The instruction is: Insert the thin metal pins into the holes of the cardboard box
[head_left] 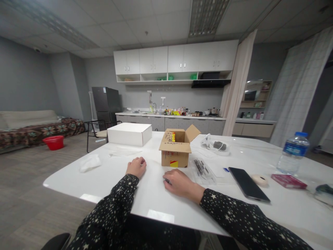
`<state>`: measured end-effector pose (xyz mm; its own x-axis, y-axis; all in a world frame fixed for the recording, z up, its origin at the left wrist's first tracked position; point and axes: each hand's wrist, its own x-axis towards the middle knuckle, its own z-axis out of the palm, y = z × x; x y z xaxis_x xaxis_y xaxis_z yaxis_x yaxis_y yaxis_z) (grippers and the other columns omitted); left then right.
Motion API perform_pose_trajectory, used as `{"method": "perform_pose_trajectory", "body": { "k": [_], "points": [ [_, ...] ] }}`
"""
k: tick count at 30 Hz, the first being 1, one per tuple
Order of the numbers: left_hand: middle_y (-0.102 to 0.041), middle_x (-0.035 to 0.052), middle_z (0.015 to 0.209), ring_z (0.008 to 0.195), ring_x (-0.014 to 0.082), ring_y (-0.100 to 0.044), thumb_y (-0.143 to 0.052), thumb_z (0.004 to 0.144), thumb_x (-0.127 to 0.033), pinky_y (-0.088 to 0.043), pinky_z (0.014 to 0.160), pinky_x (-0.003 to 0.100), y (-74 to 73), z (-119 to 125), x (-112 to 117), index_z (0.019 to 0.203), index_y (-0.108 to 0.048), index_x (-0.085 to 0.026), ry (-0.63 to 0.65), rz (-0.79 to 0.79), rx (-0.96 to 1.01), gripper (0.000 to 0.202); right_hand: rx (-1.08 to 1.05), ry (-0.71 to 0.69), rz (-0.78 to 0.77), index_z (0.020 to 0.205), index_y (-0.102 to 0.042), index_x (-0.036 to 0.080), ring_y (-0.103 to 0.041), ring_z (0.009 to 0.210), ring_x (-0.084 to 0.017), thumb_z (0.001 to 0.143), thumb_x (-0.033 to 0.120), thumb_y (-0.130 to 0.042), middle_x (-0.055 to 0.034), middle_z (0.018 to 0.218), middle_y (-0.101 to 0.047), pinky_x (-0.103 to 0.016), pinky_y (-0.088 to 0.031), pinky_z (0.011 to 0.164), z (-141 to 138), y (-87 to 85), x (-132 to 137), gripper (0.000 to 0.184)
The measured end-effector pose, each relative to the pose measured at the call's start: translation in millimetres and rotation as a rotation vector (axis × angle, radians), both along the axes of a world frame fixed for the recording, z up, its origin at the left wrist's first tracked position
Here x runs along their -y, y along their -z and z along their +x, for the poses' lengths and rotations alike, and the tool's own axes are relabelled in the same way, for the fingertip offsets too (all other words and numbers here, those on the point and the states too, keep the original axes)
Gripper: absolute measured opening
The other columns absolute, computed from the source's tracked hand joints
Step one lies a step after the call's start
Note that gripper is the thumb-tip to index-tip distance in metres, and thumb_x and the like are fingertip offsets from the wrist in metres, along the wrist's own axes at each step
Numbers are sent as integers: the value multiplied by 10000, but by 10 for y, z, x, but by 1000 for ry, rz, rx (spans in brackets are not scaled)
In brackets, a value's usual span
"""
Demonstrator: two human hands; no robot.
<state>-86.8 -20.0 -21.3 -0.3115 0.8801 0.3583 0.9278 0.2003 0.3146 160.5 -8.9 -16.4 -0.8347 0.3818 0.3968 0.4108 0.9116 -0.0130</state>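
My left hand [136,167] rests on the white table [125,194] with its fingers curled into a loose fist, nothing visible in it. My right hand [180,183] lies palm down on the table with its fingers together; a small dark thing shows at the fingertips, too small to name. Just beyond both hands stands a small open cardboard box [176,148] with its flaps up. Right of my right hand lies a clear plastic bag of dark small parts [202,169].
A closed white box [129,134] sits at the far left, crumpled tissue [89,162] near the left edge. To the right lie a black phone [248,183], a pink packet [288,181] and a water bottle [293,153]. Kitchen counter and fridge stand behind.
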Motion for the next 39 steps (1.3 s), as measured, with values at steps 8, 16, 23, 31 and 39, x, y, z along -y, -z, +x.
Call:
{"method": "perform_pose_trajectory", "body": {
  "k": [8,16,23,31,39],
  "points": [
    [-637,74,998,1009,242,-562,-386,840,-304,-366,883,404,-1,10,9,889,-582,-198,-4,-8,5,228,-13,25,-11,892,-628,146,-613,730,-179,916,167,-426,-85,799,-671,-282,-413,713,-6,-21,20,205],
    [-641,67,973,984,235,-572,-388,842,-313,-369,870,391,11,4,0,876,-581,-204,-5,1,0,224,-198,122,-161,1058,-607,158,-645,750,-183,961,220,-383,-94,876,-686,-272,-462,688,9,29,-112,252],
    [-637,71,974,983,236,-568,-382,845,-314,-371,866,393,7,12,16,889,-581,-204,-6,0,-5,232,-321,116,-249,1134,-595,169,-654,813,-198,954,243,-376,-89,928,-688,-308,-499,770,20,109,-249,292],
    [-643,72,994,993,234,-564,-382,851,-315,-372,873,390,-2,10,7,895,-583,-203,-7,-21,1,234,-331,113,-253,1152,-586,154,-657,850,-207,933,186,-389,-102,947,-687,-302,-495,780,15,138,-296,297],
    [-643,75,988,987,238,-566,-376,850,-318,-373,875,399,2,13,17,893,-585,-199,-5,-17,3,244,-328,144,-247,1120,-601,187,-649,915,-215,932,181,-410,-90,1027,-691,-315,-481,820,23,108,-316,268]
  ]
}}
